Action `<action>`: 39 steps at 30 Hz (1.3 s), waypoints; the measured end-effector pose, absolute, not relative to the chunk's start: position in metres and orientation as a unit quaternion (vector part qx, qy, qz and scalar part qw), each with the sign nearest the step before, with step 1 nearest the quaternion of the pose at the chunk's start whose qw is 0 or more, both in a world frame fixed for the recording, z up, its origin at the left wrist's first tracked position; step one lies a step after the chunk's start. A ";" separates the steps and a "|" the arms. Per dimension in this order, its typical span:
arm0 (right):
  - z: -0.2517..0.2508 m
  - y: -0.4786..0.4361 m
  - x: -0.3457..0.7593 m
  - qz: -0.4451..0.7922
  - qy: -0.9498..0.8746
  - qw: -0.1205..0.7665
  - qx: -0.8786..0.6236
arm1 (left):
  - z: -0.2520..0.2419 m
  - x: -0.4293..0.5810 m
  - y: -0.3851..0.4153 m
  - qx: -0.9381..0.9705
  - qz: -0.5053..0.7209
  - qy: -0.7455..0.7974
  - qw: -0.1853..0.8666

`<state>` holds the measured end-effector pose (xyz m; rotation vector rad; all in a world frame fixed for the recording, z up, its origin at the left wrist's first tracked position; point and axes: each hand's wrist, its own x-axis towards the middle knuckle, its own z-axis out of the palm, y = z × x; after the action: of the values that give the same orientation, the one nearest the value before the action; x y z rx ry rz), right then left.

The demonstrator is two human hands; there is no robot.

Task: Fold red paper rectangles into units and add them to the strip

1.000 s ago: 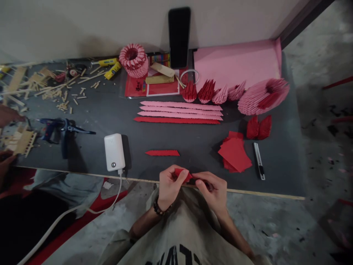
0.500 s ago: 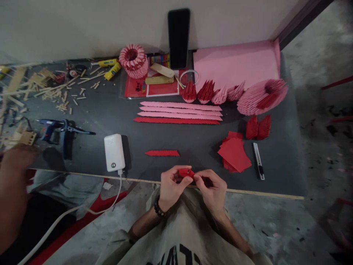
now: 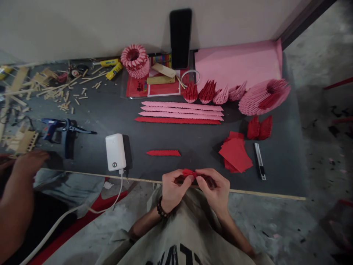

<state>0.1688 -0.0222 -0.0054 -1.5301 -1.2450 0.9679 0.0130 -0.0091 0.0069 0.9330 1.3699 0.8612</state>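
Observation:
A small folded piece of red paper (image 3: 188, 172) is pinched between my two hands at the table's front edge. My left hand (image 3: 176, 187) grips it from the left, thumb on top. On its right end close the fingertips of my right hand (image 3: 213, 187). The fingers cover much of the paper. Just beyond lies a short red folded-paper strip (image 3: 163, 153). Farther back are a long red strip (image 3: 179, 120) and several pink strips (image 3: 182, 106). A loose stack of red paper pieces (image 3: 236, 152) lies to the right, with a utility knife (image 3: 259, 161) beside it.
A white power bank (image 3: 115, 152) with a cable stands left of my hands. Another person's hand (image 3: 30, 162) rests by a glue gun (image 3: 52, 129) and wood scraps. Pink and red folded-paper pieces (image 3: 264, 97) line the back, near a phone (image 3: 180, 38) leaning on the wall.
My fingers have shifted on the red paper, which now shows a flatter, differently angled face. The other person's hand at the left has moved right and slightly down.

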 end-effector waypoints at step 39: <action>-0.020 -0.030 0.191 0.228 -0.722 0.442 -0.480 | 0.012 -0.004 0.001 0.257 0.324 0.508 0.755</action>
<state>0.1912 -0.0295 -0.0202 -1.1921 -1.7921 0.5649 -0.0035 0.0013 0.0122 0.5599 1.1084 0.7072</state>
